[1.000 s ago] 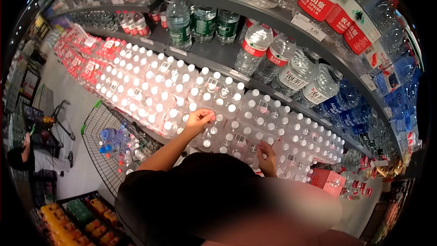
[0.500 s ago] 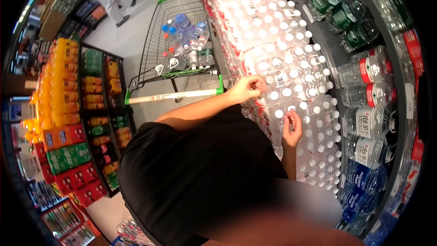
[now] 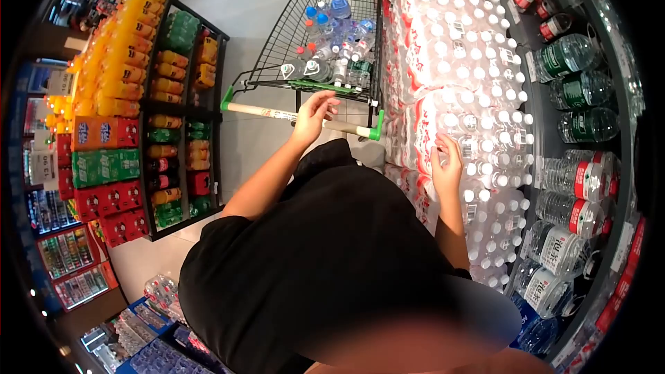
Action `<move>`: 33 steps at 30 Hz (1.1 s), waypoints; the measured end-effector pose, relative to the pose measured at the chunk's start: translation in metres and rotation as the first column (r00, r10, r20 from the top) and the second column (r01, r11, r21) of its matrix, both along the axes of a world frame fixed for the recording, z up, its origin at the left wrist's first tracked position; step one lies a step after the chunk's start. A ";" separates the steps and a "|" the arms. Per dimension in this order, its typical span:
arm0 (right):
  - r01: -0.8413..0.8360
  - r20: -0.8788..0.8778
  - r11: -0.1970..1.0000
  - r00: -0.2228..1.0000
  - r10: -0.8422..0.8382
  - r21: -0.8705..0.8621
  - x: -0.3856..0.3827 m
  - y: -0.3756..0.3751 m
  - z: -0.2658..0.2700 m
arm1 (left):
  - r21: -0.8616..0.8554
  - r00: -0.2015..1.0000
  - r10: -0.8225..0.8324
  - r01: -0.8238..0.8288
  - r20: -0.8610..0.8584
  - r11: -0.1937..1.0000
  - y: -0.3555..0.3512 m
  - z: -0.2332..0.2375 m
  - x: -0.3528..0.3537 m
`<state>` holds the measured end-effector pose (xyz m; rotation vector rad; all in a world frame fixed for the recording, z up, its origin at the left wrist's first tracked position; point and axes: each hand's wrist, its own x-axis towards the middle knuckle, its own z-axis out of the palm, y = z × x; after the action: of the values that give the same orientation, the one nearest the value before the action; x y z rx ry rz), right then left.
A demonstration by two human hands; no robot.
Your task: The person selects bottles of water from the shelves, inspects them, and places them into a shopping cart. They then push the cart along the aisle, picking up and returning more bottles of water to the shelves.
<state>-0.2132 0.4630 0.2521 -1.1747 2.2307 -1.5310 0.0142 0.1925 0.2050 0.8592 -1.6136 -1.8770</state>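
My left hand (image 3: 313, 116) is raised over the handle bar (image 3: 336, 125) of the shopping cart (image 3: 273, 41), its fingers loosely curled and apart with nothing between them. The cart holds several bottles (image 3: 339, 34), some with blue caps and some with red. Farther right, my right hand (image 3: 447, 161) hovers over the stacked packs of white-capped water bottles (image 3: 471, 121). Its thumb and fingers are spread and hold nothing.
Shelves with large water bottles (image 3: 578, 121) line the right side. On the left stands a dark rack (image 3: 183, 104) beside stacked orange drinks (image 3: 114, 62) and red, green and orange cartons (image 3: 104, 166). Grey floor (image 3: 242, 21) lies between rack and cart.
The view has turned, so cart and shelves sit farther right. My left hand has moved from the bottle packs to the cart handle. The person at the upper left is mostly out of view.
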 end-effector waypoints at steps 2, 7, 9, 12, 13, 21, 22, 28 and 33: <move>-0.017 -0.007 0.999 1.000 0.017 0.043 -0.013 -0.018 -0.005 | -0.042 1.000 0.027 -0.027 -0.002 0.999 -0.013 -0.001 0.010; 0.211 -0.311 0.950 0.941 -0.135 0.228 -0.046 -0.056 -0.032 | -0.022 0.991 0.134 -0.133 0.031 0.991 -0.079 -0.023 0.018; 0.385 -0.511 0.873 0.838 -0.193 0.301 -0.051 -0.066 -0.039 | -0.057 0.975 0.165 -0.158 0.150 0.986 -0.121 -0.044 0.014; 0.463 -0.565 0.791 0.804 -0.185 0.400 -0.039 -0.084 -0.035 | -0.195 0.904 0.128 -0.050 0.409 0.979 -0.187 -0.099 0.006; 0.502 -0.588 0.760 0.784 -0.200 0.412 -0.038 -0.088 -0.031 | -0.343 0.854 0.098 0.098 0.511 0.934 -0.214 -0.131 0.001; 0.518 -0.575 0.745 0.787 -0.222 0.420 -0.042 -0.092 -0.019 | -0.174 0.403 -0.212 0.732 0.891 0.659 -0.299 -0.306 -0.046; 0.539 -0.575 0.724 0.782 -0.241 0.430 -0.042 -0.095 -0.017 | -0.159 0.397 -0.214 0.722 0.892 0.674 -0.292 -0.297 -0.057; 0.584 -0.589 0.690 0.759 -0.277 0.428 -0.042 -0.103 -0.025 | 0.027 0.192 -0.252 0.744 0.948 0.667 -0.287 -0.269 -0.077; 0.601 -0.618 0.680 0.738 -0.270 0.420 -0.043 -0.105 -0.028 | -0.033 0.219 -0.325 0.871 0.920 0.491 -0.336 -0.291 -0.059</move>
<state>-0.2560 0.3575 0.2238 -0.9096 3.2197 -0.4649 -0.0450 -0.1431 -0.0858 0.9089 -3.4337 -1.1124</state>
